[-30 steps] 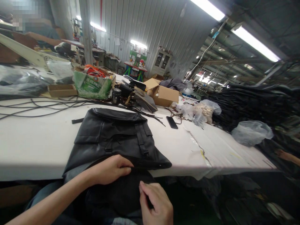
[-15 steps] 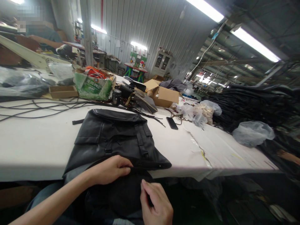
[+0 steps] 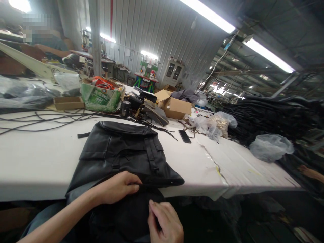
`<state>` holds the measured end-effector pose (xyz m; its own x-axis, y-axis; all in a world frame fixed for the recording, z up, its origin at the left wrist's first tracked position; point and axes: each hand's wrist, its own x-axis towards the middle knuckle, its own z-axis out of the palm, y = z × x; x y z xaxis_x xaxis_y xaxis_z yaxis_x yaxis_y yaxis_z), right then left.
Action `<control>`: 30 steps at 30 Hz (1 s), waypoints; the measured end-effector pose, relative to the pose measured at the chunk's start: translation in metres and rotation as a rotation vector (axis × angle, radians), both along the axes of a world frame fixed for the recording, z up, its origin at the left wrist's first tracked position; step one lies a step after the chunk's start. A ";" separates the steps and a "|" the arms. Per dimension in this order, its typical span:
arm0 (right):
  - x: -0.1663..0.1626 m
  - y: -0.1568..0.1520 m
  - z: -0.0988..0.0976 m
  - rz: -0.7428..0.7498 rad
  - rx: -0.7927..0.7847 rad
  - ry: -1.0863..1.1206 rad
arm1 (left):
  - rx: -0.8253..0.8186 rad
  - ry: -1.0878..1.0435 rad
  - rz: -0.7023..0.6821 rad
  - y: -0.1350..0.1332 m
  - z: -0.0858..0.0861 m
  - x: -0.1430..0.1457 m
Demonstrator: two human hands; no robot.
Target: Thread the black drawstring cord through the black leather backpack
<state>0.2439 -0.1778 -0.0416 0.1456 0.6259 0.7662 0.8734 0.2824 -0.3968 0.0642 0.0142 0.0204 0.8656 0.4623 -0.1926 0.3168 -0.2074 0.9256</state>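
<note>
Fingers of the left hand curl closed on the near edge of the black bag. Right hand, just beside, pinches its dark fabric. Beyond them lies the white table, under workshop lights.

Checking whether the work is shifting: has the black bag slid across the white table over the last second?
No. The black bag lies just as close to the phone and loose strap; only the camera tilted.
</note>
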 end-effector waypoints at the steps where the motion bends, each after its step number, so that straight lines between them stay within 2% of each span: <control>1: 0.000 0.000 -0.001 -0.001 0.006 -0.001 | -0.006 -0.002 -0.002 0.000 0.000 0.000; 7: 0.001 -0.001 -0.005 0.000 0.002 -0.013 | -0.034 -0.012 -0.017 -0.001 -0.002 -0.001; 15: 0.003 0.000 0.002 0.004 0.045 0.008 | -0.076 -0.017 -0.025 0.000 -0.001 -0.002; 22: 0.009 0.003 0.002 0.031 0.084 -0.064 | -0.093 -0.035 -0.049 -0.002 0.004 -0.001; 30: 0.004 0.008 -0.003 -0.017 0.048 -0.014 | -0.123 -0.067 -0.085 -0.004 0.013 -0.003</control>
